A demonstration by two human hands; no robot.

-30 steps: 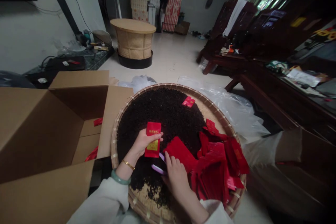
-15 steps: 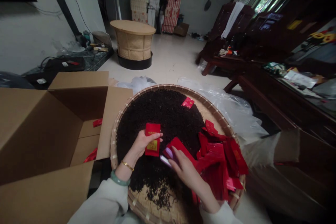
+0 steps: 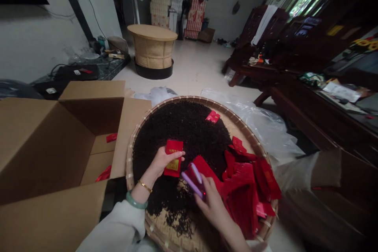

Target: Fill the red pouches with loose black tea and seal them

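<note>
Clasping 1 red packet (image 3: 173,164) between left fingers (image 3: 176,155), right fingers (image 3: 208,186) around purple tool (image 3: 191,184)

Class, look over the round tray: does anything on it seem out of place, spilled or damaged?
One red packet lies alone toward the far rim of the tray, away from the heap of red packets, so it looks stray.

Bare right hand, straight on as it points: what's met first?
Leading with its purple two-pronged tool, the right hand would probably meet the red rectangular packet in the left hand; relative height is unclear.
</note>
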